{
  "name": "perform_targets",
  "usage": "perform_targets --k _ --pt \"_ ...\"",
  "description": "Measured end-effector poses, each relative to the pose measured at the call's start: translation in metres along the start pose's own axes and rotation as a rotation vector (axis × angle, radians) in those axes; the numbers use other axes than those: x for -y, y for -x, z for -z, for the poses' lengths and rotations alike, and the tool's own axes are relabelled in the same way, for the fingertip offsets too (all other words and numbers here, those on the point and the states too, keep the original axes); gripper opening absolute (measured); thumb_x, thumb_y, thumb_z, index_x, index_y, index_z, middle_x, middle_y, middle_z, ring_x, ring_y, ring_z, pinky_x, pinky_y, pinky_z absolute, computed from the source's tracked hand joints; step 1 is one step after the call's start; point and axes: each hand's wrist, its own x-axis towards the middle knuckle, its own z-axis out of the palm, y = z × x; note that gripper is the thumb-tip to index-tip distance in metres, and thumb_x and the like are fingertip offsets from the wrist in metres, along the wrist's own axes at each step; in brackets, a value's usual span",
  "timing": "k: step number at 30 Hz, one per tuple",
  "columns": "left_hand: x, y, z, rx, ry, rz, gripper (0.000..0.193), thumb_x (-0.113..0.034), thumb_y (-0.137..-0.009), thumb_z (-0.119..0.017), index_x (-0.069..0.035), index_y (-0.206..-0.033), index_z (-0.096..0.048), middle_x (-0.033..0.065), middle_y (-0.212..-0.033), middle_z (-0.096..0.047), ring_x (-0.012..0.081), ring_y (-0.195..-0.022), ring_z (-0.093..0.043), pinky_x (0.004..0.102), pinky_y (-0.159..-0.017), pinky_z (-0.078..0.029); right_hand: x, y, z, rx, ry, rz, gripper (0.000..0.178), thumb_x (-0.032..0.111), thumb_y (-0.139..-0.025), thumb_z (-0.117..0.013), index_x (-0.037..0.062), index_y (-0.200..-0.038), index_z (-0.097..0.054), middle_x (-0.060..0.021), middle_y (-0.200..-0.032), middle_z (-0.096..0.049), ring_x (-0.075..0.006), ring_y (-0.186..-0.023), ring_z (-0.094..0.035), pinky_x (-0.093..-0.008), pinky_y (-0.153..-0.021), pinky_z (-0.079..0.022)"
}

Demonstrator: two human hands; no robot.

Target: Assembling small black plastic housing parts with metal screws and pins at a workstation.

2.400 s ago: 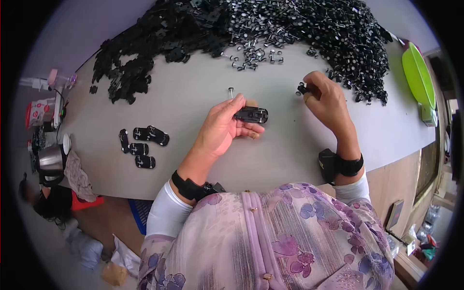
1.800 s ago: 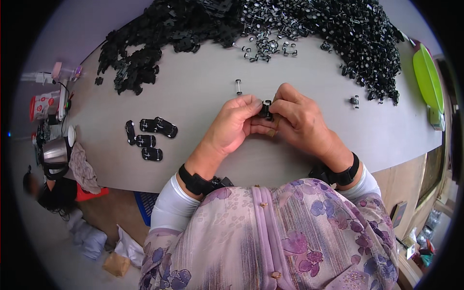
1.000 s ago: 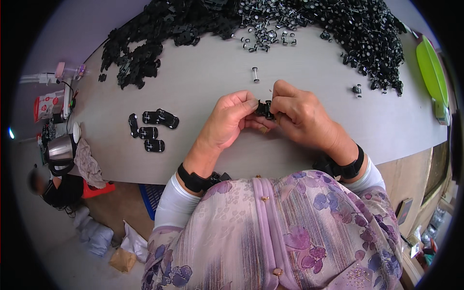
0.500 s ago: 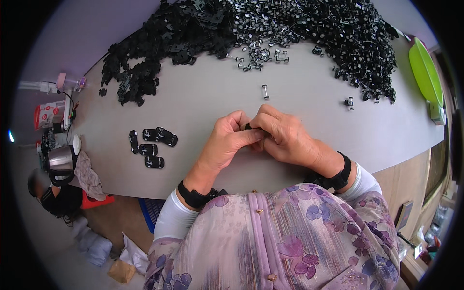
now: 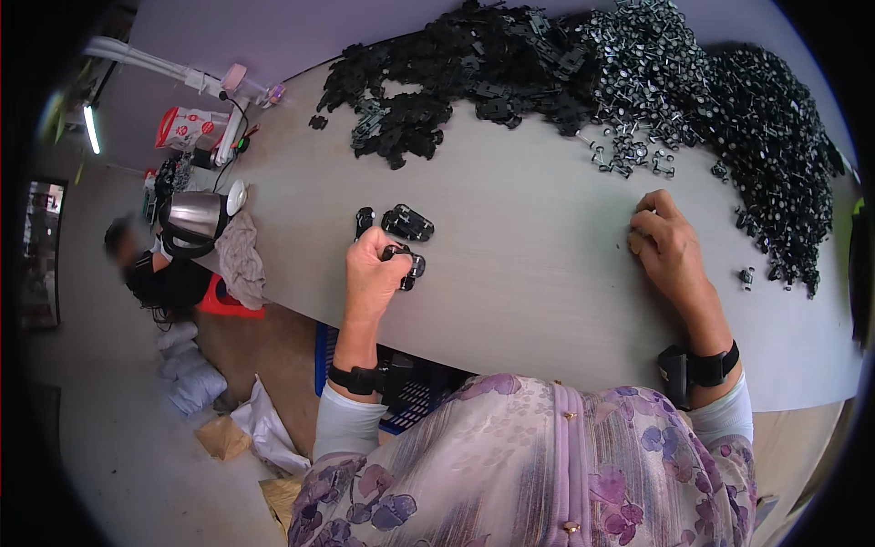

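Observation:
My left hand (image 5: pixel 372 278) is closed at the group of small black toy car chassis on the left of the table. Its thumb and fingers grip one black toy car chassis (image 5: pixel 416 264), partly covered by the hand. Just beyond lie more toy car chassis (image 5: pixel 407 222), with silvery axles showing on their undersides, and a narrow one (image 5: pixel 365 220) beside them. On the right, my right hand (image 5: pixel 670 248) rests at the tabletop with fingers curled down and pressed together. Whatever its fingertips hold, if anything, is hidden.
A heap of flat black plastic parts (image 5: pixel 492 68) spreads along the far side. Wheel-and-axle pieces (image 5: pixel 643 82) are piled to its right, beside dark wheels (image 5: pixel 775 137). A steel kettle (image 5: pixel 196 217) and a crumpled cloth (image 5: pixel 240 260) stand at the left edge. Another person (image 5: pixel 150 273) is beyond.
My hands have come apart from the middle. The left moved left to the chassis group; the right moved to where a lone axle lay, which no longer shows. The view has turned left.

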Motion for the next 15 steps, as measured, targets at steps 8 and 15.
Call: perform_targets --k 8,15 --pt "-0.014 -0.007 0.034 -0.132 -0.652 -0.015 0.030 -0.013 -0.072 -0.077 0.001 -0.090 -0.057 0.0098 -0.082 -0.062 0.0194 -0.073 -0.059 0.0330 -0.066 -0.050 0.002 -0.002 0.002 0.016 -0.042 -0.033 0.012 -0.003 -0.069 -0.064 -0.0021 -0.081 -0.060 -0.0122 -0.093 -0.056 -0.0313 -0.077 -0.059 -0.0365 -0.067 -0.049" --pt "-0.009 -0.017 -0.014 0.174 -1.283 -0.404 0.053 -0.029 -0.090 -0.062 -0.005 -0.133 -0.046 0.0218 -0.145 -0.036 0.0401 -0.135 -0.033 0.0602 -0.108 -0.025 -0.001 0.003 -0.001 0.013 -0.033 -0.034 0.014 -0.003 -0.068 -0.065 -0.0017 -0.081 -0.060 -0.0113 -0.092 -0.057 -0.0299 -0.073 -0.059 -0.0362 -0.066 -0.049"
